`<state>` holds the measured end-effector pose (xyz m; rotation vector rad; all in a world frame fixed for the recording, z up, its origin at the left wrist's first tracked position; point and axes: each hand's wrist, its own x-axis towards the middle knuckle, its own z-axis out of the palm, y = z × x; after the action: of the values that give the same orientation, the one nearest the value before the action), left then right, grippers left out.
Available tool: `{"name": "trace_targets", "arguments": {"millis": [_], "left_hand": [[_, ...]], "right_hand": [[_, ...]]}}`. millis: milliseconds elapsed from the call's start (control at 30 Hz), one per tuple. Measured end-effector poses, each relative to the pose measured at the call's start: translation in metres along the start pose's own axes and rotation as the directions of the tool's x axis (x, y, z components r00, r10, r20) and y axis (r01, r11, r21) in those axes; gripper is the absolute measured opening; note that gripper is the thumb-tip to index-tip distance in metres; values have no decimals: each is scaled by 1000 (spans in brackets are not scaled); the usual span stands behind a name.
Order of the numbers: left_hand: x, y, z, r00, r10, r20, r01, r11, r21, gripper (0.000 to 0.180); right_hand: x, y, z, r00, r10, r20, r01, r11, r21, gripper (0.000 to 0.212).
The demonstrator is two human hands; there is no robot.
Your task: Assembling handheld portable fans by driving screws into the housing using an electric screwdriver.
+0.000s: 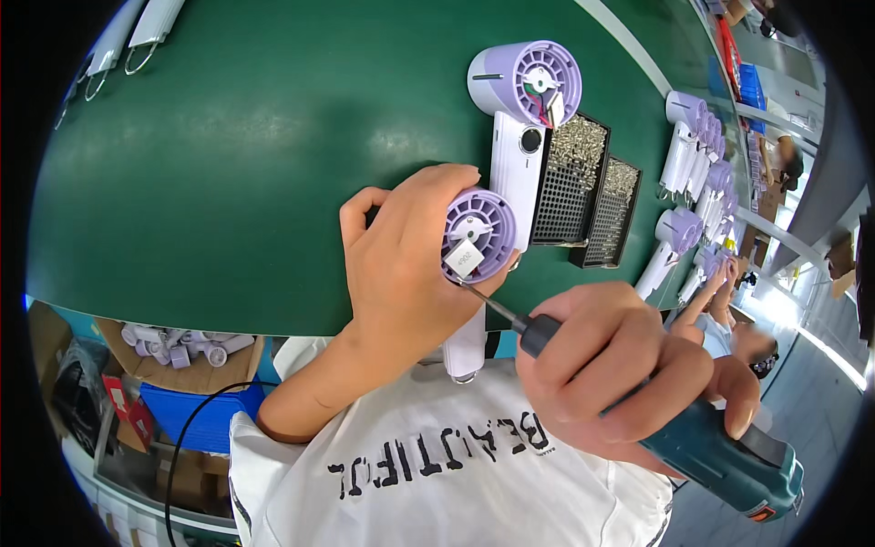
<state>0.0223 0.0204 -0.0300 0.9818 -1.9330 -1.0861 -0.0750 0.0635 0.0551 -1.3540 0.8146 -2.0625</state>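
Observation:
My left hand [406, 251] is wrapped round the purple head of a handheld fan [492, 217], its white handle pointing down toward me. Inside the fan's open round frame sits a small white tagged block. My right hand [620, 365] grips a dark green electric screwdriver [729, 465]. The thin bit slants up to the lower rim of the fan head and appears to touch it; the exact spot is too small to make out. Just beyond, a second handheld fan [516, 178] lies on the green table [246, 182], its purple head away from me and its wiring showing.
Two black perforated screw trays [565, 205] with many small screws lie right of the second fan. More purple and white fans [702, 137] line the right side, where another person's hands [720, 278] work. A cardboard box [187, 374] of fan parts stands below the table's left edge.

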Motion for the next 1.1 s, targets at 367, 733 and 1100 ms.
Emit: {"name": "trace_targets", "arguments": {"millis": [367,733,1100], "left_hand": [[5,-4,-12,1000,3,-2,-3,1000,-11,54],[-6,-1,-2,999,-34,0,34,992,-125,48],[2,0,-13,996,90,-11,-91,992,-83,66]], "right_hand": [[-4,31,3,984,154,90,-163,981,102,13],[-10,34,-4,961,176,214,-158,983,-96,31],[-14,39,-15,958,141,251,-167,982,86,71]]}}
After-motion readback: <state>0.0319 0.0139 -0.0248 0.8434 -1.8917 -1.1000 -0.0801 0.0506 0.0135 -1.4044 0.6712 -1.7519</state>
